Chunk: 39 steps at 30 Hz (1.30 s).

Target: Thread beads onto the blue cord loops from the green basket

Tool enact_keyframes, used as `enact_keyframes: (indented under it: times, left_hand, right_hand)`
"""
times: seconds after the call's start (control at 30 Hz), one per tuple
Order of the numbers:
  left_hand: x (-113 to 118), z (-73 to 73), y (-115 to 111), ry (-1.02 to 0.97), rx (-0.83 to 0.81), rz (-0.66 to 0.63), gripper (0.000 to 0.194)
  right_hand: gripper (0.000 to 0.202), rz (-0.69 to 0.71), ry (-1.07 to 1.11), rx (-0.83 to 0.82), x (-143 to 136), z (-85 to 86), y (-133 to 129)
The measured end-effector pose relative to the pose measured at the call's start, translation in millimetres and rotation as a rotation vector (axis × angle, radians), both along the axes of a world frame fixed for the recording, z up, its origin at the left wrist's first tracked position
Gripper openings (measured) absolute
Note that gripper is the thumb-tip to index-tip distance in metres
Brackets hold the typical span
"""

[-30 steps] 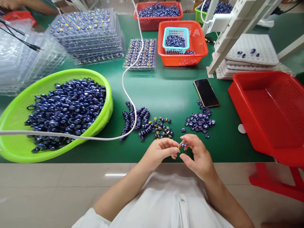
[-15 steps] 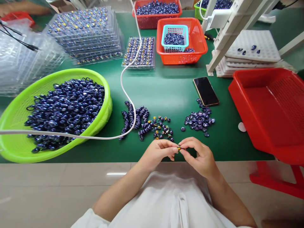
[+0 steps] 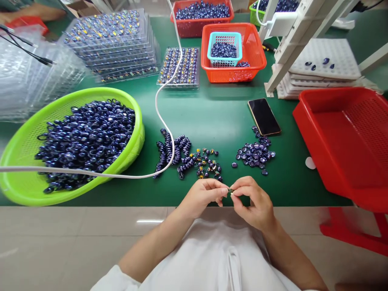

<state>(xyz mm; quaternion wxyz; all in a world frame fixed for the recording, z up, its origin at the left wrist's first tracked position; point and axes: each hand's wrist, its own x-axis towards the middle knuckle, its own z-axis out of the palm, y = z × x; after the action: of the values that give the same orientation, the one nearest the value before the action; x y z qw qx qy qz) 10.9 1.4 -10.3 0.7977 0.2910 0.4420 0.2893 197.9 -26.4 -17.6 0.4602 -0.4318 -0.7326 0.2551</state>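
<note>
At the near edge of the green table, my left hand point(image 3: 206, 195) pinches a small dark ring point(image 3: 230, 190) between thumb and fingertips. My right hand point(image 3: 254, 203) is closed on the same ring from the other side; fingertips hide most of it. Just beyond my left hand lie loose rings point(image 3: 208, 163), some showing yellow or gold glints. Left of them, more dark rings point(image 3: 167, 147) are lined up in rows. A heap of flat, shiny dark-blue stones point(image 3: 255, 153) lies beyond my right hand.
A green basket point(image 3: 138, 121) heaped with dark rings stands left. A white cable point(image 3: 159, 111) crosses the table. A phone point(image 3: 264, 116) and a red bin point(image 3: 339, 141) are right. Behind stand stacked clear trays point(image 3: 121, 60), an orange basket point(image 3: 254, 48) and a post point(image 3: 286, 52).
My right fingers have shifted slightly on the ring, and its yellow glint has given way to a dark greenish side. My left hand keeps its pinch. The view has moved slightly.
</note>
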Motion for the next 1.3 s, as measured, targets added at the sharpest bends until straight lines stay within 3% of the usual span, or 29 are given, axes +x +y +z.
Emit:
enact_keyframes:
  times: [0.23, 0.4, 0.53, 0.8, 0.9, 1.07, 1.2, 1.3]
  left_hand:
    - [5, 11.5, 0, 0.185, 0.154, 0.106, 0.024]
    - [8, 18.5, -2, 0.239, 0.214, 0.124, 0.021]
    - [9, 17.9, -6, 0.281, 0.285, 0.129, 0.018]
    - [4, 10.6, -16, 0.361, 0.426, 0.145, 0.02]
    - [-8, 13.2, -20, 0.409, 0.568, 0.104, 0.016]
    - [-51, 11.2, -18, 0.827, 0.949, 0.211, 0.016]
    - [-77, -5.4, -9, 1.239, 0.984, 0.268, 0.024]
    - [-81, -15.9, -3, 1.334, 1.021, 0.225, 0.016]
  right_hand:
    - [0.014, -0.213, 0.016, -0.168, 1, 0.1, -3]
    - [0.032, -0.106, -0.032, -0.106, -1, 3.5, -3]
    - [0.02, -0.108, -0.066, -0.088, -5, 2.9, -1]
    - [0.02, -0.036, -0.086, -0.083, -11, 3.4, 3]
    - [0.018, -0.002, -0.085, -0.083, -12, 4.3, 4]
    - [0.014, -0.006, -0.089, -0.155, -3, 4.4, 4]
    - [0.012, 0.003, -0.081, -0.183, -3, 4.3, 4]
    - [0.011, 0.025, -0.075, -0.182, -9, 4.5, 6]
